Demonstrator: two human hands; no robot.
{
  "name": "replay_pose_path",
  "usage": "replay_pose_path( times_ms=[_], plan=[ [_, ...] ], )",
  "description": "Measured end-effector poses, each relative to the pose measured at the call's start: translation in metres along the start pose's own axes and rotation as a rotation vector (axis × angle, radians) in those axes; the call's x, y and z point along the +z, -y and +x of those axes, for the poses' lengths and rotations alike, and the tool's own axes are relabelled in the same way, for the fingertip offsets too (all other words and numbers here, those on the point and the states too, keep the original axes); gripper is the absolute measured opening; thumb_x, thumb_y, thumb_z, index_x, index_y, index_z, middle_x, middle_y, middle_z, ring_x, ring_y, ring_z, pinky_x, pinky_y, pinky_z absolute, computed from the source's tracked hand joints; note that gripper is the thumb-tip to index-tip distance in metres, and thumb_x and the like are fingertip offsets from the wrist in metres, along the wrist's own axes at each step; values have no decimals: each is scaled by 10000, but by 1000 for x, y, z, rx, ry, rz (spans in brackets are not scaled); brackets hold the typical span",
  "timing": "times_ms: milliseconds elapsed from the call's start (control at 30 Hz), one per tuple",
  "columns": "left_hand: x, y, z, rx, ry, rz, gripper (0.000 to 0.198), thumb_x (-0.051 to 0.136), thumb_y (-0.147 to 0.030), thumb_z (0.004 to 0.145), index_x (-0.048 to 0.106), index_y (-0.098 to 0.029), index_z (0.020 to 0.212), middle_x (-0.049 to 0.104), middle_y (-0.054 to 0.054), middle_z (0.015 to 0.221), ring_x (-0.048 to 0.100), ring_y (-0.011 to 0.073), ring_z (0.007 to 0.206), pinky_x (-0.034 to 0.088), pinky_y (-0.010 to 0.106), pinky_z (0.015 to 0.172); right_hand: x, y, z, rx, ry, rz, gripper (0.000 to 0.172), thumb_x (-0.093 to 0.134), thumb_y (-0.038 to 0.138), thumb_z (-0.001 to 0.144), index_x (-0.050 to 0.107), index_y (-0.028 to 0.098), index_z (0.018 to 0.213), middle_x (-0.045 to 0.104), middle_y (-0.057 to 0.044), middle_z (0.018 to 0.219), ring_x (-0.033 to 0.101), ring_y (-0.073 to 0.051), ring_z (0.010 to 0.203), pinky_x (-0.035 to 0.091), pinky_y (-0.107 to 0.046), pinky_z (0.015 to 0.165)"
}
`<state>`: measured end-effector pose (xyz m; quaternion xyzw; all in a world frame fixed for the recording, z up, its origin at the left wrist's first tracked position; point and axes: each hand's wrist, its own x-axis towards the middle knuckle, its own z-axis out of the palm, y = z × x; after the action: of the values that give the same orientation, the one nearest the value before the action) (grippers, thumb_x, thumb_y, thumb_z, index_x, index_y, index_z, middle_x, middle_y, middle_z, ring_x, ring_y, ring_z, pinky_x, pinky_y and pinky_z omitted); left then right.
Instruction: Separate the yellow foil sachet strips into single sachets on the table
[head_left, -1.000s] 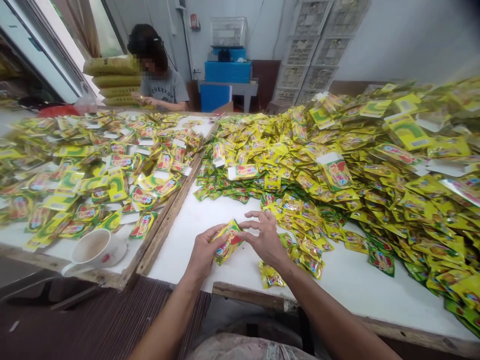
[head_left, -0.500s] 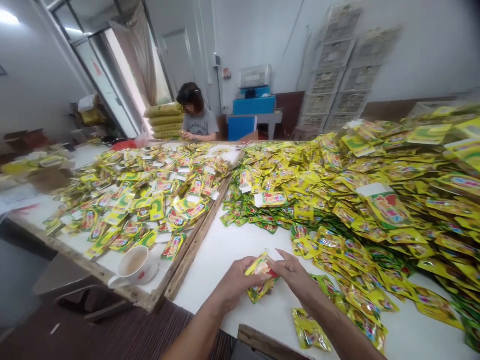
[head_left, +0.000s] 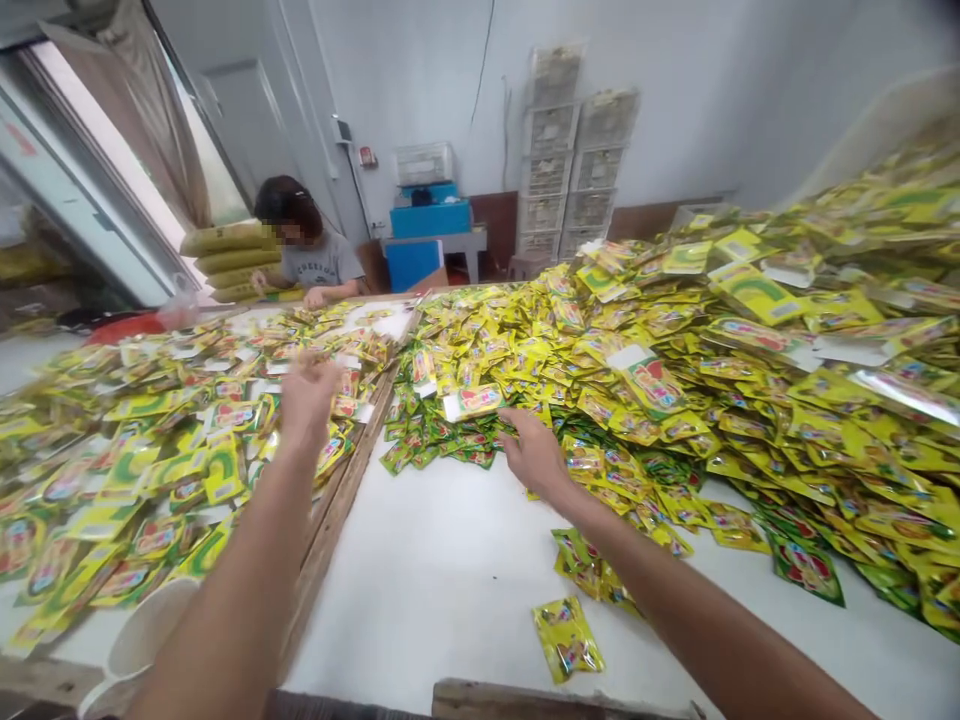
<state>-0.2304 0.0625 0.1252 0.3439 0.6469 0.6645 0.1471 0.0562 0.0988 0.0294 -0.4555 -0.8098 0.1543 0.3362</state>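
Note:
My left hand [head_left: 309, 400] is stretched out over the left pile of flat yellow-green boxes [head_left: 225, 470]. Motion blurs its fingers, so whether it holds anything is unclear. On the right, my right hand [head_left: 536, 455] reaches to the front edge of the heap of shiny yellow and green sachets [head_left: 600, 400]. Its thumb and fingers are apart, with nothing visible between them. Just beyond its fingertips lies a small box with a white flap [head_left: 476, 402]; contact is hard to judge. A single yellow sachet [head_left: 568, 640] lies on the white tabletop near me.
A wooden strip [head_left: 337, 520] divides the two piles. My left forearm partly covers a white cup [head_left: 150, 625]. Another box [head_left: 649, 382] rests on the sachet heap. Across the table sits a co-worker [head_left: 311, 250], beside stacked yellow sacks [head_left: 232, 260].
Both hands were together around a yellow-green box; now they are apart. My left hand has moved forward over the left pile, my right forward to the sachet heap. The view has turned right.

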Motion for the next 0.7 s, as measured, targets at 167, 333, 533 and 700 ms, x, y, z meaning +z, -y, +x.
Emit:
replay_pose_path(
  times_ms=[167, 333, 533, 700],
  plan=[
    [35, 61, -100, -473, 367, -127, 452, 821, -388, 457, 614, -125, 762, 636, 10, 612, 595, 118, 548, 456, 232, 570, 10, -12, 73, -141, 200, -385, 628, 632, 211, 749, 416, 174, 1338, 485, -159, 1342, 331, -323, 1270, 258, -486, 966],
    [45, 90, -154, -732, 387, -124, 486, 766, -506, 553, 645, -113, 812, 705, 105, 780, 664, 168, 658, 508, 274, 634, 27, -2, 37, -174, 226, -422, 504, 642, 448, 755, 565, 146, 1151, 638, -163, 1045, 463, -303, 1051, 276, -447, 873],
    [51, 99, -163, -703, 228, -299, 491, 795, -429, 573, 558, -160, 907, 701, 48, 785, 670, 167, 679, 525, 265, 619, 37, 20, -28, -234, 387, -83, 366, 575, 485, 809, 617, 233, 1071, 665, -55, 1005, 515, -221, 958, 313, -350, 800],
    [41, 95, -167, -731, 235, -219, 516, 845, -317, 517, 512, -185, 888, 694, 28, 772, 674, 173, 647, 545, 295, 611, 33, -11, 36, -179, 237, -376, 319, 431, 24, 817, 657, 167, 990, 639, -110, 1101, 491, -241, 1036, 277, -379, 817]
  ],
)
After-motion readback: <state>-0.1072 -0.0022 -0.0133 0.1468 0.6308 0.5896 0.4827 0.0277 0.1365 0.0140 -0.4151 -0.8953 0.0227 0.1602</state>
